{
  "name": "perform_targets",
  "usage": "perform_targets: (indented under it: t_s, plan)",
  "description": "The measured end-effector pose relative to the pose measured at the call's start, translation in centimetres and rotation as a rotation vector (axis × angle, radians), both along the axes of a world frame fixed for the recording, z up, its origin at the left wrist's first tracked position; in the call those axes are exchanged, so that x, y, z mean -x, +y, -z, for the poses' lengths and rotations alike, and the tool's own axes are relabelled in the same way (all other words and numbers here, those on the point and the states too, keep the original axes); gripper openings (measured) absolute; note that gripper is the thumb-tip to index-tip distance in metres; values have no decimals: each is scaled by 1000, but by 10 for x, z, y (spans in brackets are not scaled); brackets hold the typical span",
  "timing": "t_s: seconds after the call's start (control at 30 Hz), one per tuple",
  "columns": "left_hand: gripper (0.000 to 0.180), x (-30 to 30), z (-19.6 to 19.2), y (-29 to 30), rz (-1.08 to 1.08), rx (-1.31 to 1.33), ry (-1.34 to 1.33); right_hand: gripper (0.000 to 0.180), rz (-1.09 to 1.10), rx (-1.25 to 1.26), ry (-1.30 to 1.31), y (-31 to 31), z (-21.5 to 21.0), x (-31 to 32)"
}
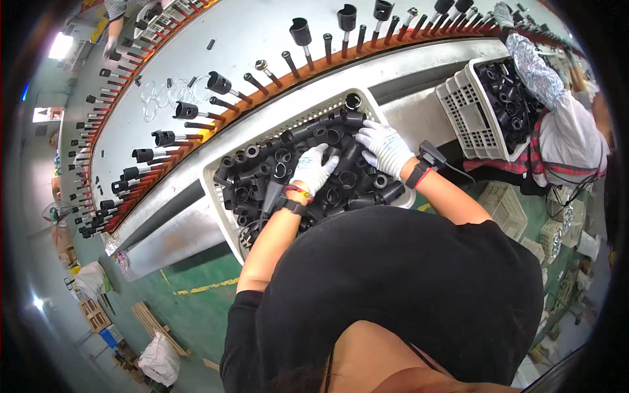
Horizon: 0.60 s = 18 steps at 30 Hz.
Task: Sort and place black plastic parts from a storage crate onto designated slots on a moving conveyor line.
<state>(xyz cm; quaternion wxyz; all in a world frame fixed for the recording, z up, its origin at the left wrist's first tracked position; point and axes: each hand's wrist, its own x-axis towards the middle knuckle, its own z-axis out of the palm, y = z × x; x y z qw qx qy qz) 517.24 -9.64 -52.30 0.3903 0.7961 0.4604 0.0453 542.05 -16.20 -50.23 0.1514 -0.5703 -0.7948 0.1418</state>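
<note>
Both my hands wear white knit gloves and reach into a pale plastic crate [219, 211] piled with black plastic sleeves [252, 152]. My left hand [316, 169] is in the middle of the pile. Its fingers and thumb are bent about a dark sleeve, most of which the glove hides. Farther right, my right hand [384, 147] lies over the pile near the crate's right side. Its fingers stretch leftward, thumb apart, tips beside a black tube [354, 118]; no firm grip shows. Each wrist bears a dark strap.
Beyond the crate curves a conveyor [196, 85] edged with upright pegs, several carrying black cups [301, 31]. A metal ledge [406, 118] runs along it. At right, a co-worker's sleeved arm [536, 69] reaches past another crate [464, 108] of black parts. Crates [504, 208] stand on the green floor.
</note>
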Motion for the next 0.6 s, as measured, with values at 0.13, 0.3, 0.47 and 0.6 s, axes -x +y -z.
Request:
perform_targets:
  t_s: [0.13,0.3,0.47,0.6]
  plan:
    - [61,-17,0,4,103,-127,224,31,78,204,-502,12,6,33]
    - [50,4,-15,-4,89,45,-69,40,-9,303,141,14,-39,42]
    - [51,62,-44,-19,-113,-106,-203,68,345,340,485,-29,-66,37]
    - [54,139,-62,-18,-368,-100,-452,50,399,328,507,-56,-64,20]
